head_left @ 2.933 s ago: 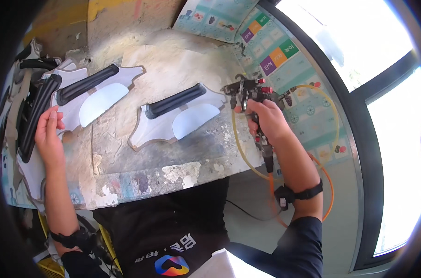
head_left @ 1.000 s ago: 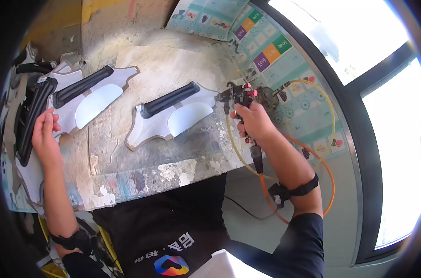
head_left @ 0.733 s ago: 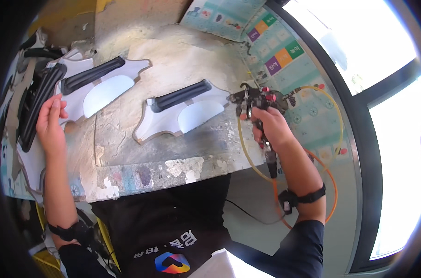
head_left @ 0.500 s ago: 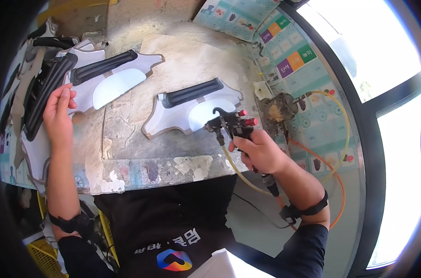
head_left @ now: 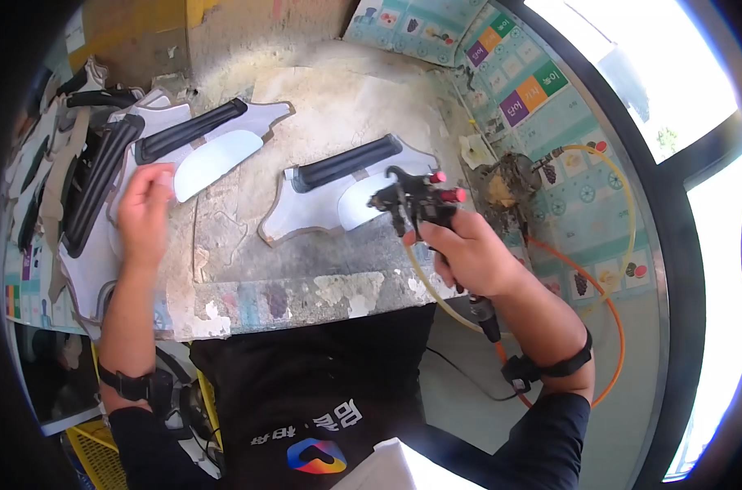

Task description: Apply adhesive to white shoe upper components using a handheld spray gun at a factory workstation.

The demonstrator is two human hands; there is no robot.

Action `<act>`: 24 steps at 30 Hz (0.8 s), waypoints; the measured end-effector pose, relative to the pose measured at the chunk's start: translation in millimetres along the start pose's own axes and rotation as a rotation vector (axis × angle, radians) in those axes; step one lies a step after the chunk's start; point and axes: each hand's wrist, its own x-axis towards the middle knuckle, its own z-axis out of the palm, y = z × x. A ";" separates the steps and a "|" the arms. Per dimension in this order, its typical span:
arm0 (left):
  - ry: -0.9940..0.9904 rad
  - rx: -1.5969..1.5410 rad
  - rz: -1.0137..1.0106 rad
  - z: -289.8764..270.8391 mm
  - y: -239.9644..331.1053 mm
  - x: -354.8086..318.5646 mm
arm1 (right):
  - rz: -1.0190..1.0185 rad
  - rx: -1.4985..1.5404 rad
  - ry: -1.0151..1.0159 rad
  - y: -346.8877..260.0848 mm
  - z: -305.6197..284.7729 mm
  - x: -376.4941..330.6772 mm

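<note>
My right hand (head_left: 479, 253) is wrapped round a black spray gun (head_left: 420, 200) with red knobs, held above the near right part of the bench. Partly behind the gun lies a grey-white shaped panel (head_left: 285, 208) with a padded black strip (head_left: 346, 163) and a pale half-oval patch (head_left: 359, 206). A similar panel (head_left: 265, 114) lies to the left, with its own black strip (head_left: 193, 131) and half-oval patch (head_left: 218, 166). My left hand (head_left: 146, 216) has its fingers bent together at that patch's left end. Whether they pinch its edge cannot be made out.
More panels with black strips (head_left: 101, 188) are heaped along the bench's left side. The worn workbench (head_left: 355, 98) ends at a peeling front edge. A yellowish hose (head_left: 635, 212) and an orange hose (head_left: 620, 343) loop at the right, near the window frame (head_left: 645, 204). A yellow basket (head_left: 101, 449) stands below left.
My left hand has moved right, from beside the heaped panels to the left panel's half-oval patch. The view has shifted slightly; the spray gun stays in my right hand over the right panel.
</note>
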 end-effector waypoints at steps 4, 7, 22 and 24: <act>-0.343 0.197 0.364 45.1 41.9 15.1 | -0.090 0.179 -0.012 9.5 1.6 -9.7; -0.501 0.283 0.502 86.9 60.5 41.1 | -0.052 -0.085 -0.071 1.6 13.7 -3.3; -1.042 0.712 0.174 221.0 70.2 85.1 | -0.024 0.132 -0.121 40.9 5.4 -45.8; -1.170 0.754 0.227 217.2 80.9 92.7 | -0.064 0.191 -0.101 48.6 5.8 -56.6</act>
